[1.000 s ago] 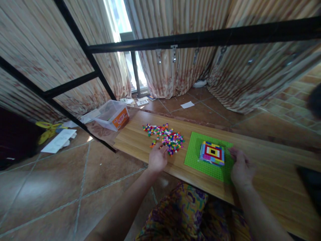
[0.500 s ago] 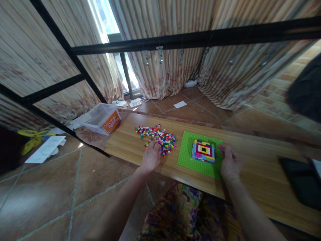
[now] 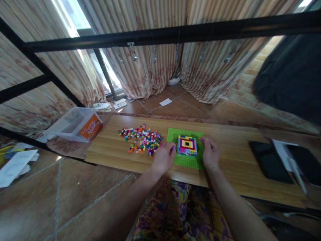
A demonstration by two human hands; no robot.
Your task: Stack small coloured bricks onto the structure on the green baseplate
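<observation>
A green studded baseplate (image 3: 185,163) lies on the wooden table. On it stands a square block of stacked toy bricks (image 3: 187,145), with yellow, red, white and black rings on top. My left hand (image 3: 163,156) is closed at the baseplate's left edge, and a small purple toy brick shows at its fingertips. On the right edge, my right hand (image 3: 210,153) has its fingers drawn together; whatever they hold, if anything, cannot be made out. Left of the baseplate is a spread pile of small colourful bricks (image 3: 147,137).
A clear plastic box (image 3: 75,124) with an orange label stands beyond the table's left end. Dark flat devices (image 3: 271,162) and white paper lie at the table's right end. A black metal bar (image 3: 155,36) crosses in front of the curtains.
My left hand has moved right, from the brick pile to the baseplate's left edge, with a small purple brick in its fingers. My right hand stays by the right edge. The view has turned right.
</observation>
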